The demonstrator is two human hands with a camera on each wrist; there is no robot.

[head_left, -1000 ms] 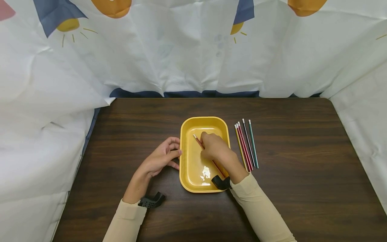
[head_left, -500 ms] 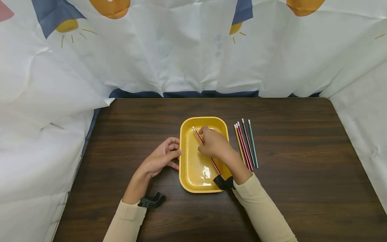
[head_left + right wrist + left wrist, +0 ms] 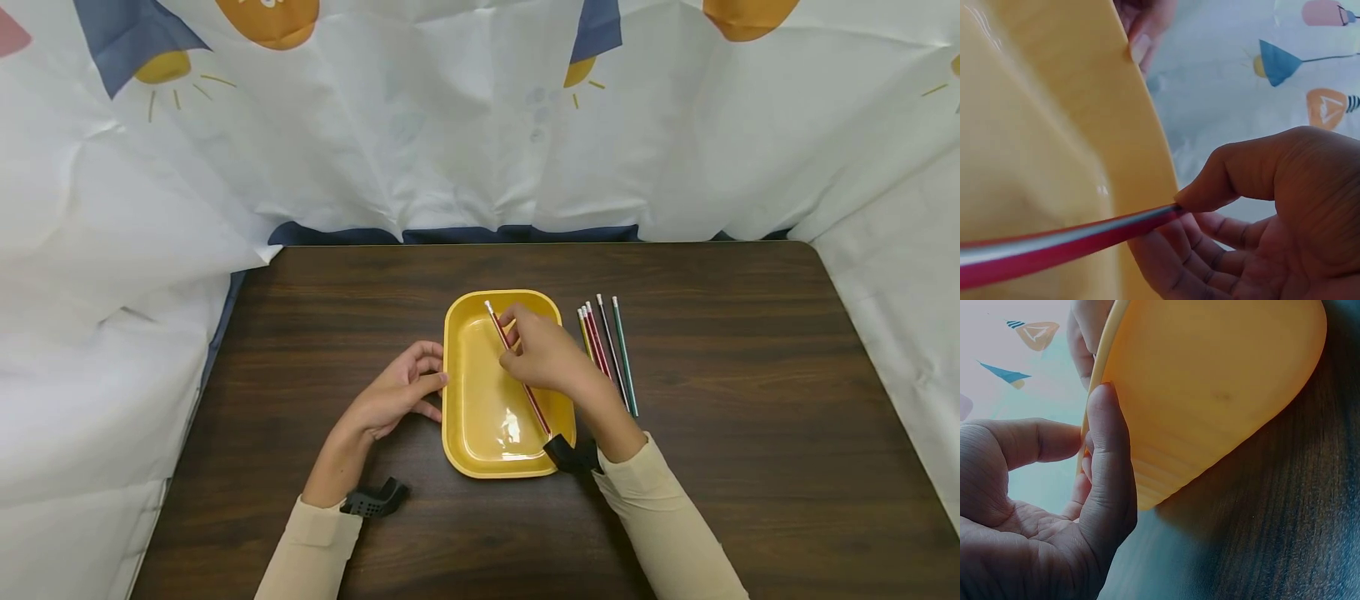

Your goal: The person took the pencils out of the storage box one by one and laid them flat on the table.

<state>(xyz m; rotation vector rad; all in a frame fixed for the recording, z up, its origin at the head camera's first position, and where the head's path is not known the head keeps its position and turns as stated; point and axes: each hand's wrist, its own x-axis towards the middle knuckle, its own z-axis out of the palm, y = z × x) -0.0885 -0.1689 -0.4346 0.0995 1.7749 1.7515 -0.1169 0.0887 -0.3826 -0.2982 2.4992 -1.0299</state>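
Observation:
A red pencil with a white end is held over the yellow tray, aslant along its length. My right hand pinches the pencil between thumb and fingers, as the right wrist view also shows with the red pencil. At the tray's left side, my left hand holds the rim, thumb on the edge and fingers along the outer wall. The left wrist view shows these fingers against the tray wall. Part of the tray's right side is hidden under my right hand.
Right of the tray, several pencils lie side by side on the dark wooden table: a green pencil, a black pencil, red ones and a yellow one. A white patterned curtain hangs behind.
My right hand has drawn the red pencil up and toward the right, and the pencil's white end has moved to the tray's far end. My left hand stays at the rim.

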